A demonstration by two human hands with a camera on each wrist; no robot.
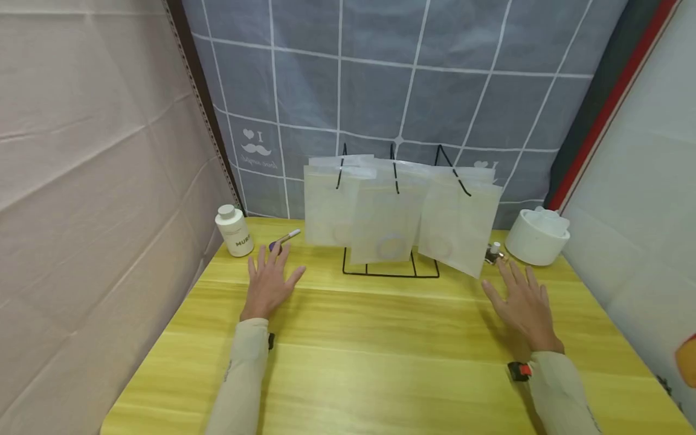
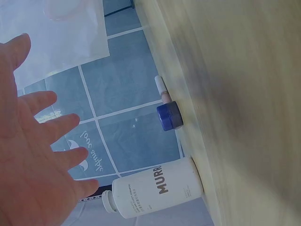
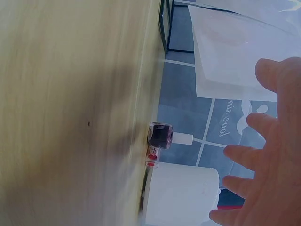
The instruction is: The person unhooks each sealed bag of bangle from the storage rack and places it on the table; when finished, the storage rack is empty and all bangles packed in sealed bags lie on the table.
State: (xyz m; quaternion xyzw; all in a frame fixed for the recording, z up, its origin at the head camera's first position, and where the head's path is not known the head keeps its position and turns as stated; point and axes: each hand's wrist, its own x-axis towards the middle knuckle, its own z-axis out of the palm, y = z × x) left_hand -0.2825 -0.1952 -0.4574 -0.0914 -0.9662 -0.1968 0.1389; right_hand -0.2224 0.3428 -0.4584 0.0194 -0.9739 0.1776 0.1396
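Note:
My left hand (image 1: 267, 285), fingers spread and holding nothing, hovers over the left side of the table. Just beyond its fingertips are a small purple-blue jar (image 2: 170, 116) and a slim white-capped stick (image 1: 288, 235). A white bottle (image 1: 235, 231) with dark lettering stands to their left. Likewise spread and bare, my right hand (image 1: 522, 305) hangs above the right side. Near its fingers stands a dark nail polish bottle (image 3: 161, 135) with a white cap, beside a small clear and red item (image 3: 152, 157). A white round container (image 1: 536, 238) is behind them.
A black wire rack (image 1: 391, 276) stands at the back centre; translucent bags (image 1: 387, 217) hang on its hooks, with faint ring shapes inside. Behind rises a grey gridded cloth (image 1: 370, 96). Pale cloth walls flank the yellow wooden table (image 1: 391, 350).

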